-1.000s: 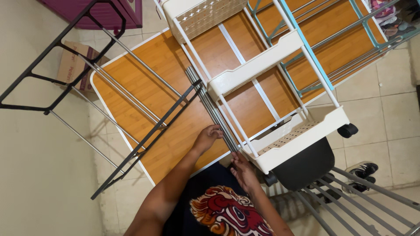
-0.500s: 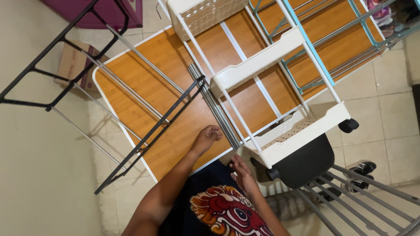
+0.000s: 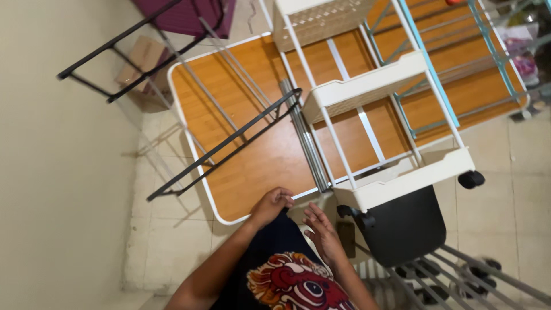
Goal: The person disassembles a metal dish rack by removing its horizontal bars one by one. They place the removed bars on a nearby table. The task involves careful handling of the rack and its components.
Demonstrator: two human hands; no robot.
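Observation:
My left hand (image 3: 271, 205) rests at the near edge of the wooden table (image 3: 241, 166), fingers loosely curled, with nothing in them. Beside it, my right hand (image 3: 321, 231) hangs open just off the table edge, palm turned inward and empty. A bundle of grey metal rods (image 3: 304, 138) lies on the table, its near end a little beyond my hands. A white tiered cart (image 3: 373, 92) with black wheels lies on its side across the table, right of the rods.
A black metal frame (image 3: 224, 146) leans over the table's left part. A teal wire rack (image 3: 453, 63) lies at the far right. A black chair seat (image 3: 404, 227) and a grey rack (image 3: 459, 275) stand near right. A cardboard box (image 3: 140, 60) sits on the floor.
Both hands have come back off the rods toward my body. The view has shifted, so the table and cart sit further right and up.

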